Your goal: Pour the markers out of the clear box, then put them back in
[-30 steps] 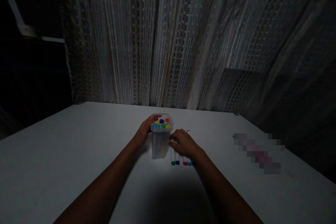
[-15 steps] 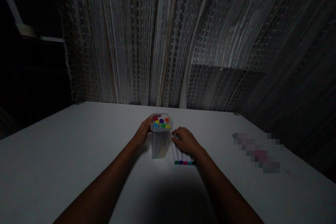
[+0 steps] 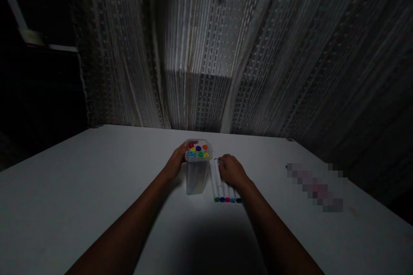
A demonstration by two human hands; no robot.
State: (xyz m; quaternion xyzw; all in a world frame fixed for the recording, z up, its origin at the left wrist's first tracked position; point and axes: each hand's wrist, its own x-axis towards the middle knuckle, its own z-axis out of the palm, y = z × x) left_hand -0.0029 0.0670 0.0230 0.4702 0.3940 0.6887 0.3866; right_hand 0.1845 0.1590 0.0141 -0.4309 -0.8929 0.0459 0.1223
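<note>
A clear plastic marker case [image 3: 196, 176] stands upright on the white table, with several colourful caps, among them red, yellow, purple, orange, blue and green, showing at its top. My left hand [image 3: 176, 162] is wrapped around the case's left side near the rim. Just right of the case lies a row of white markers [image 3: 217, 182], side by side, their green, dark blue, pink, light blue and black ends towards me. Over the far part of this row, my right hand [image 3: 232, 170] has its fingers curled in. It covers the far ends of the right-hand markers, and whatever its fingertips hold is hidden.
The white table [image 3: 112, 180] spreads out on both sides. On its right lies a long object [image 3: 314, 187] blurred by pixel blocks. Behind the table's far edge hangs a patterned curtain [image 3: 200, 51]. The light is dim.
My right hand has drawn slightly right, uncovering the far ends of the left-hand markers. My left hand and the case have stayed put. The shadow on the curtain has shifted.
</note>
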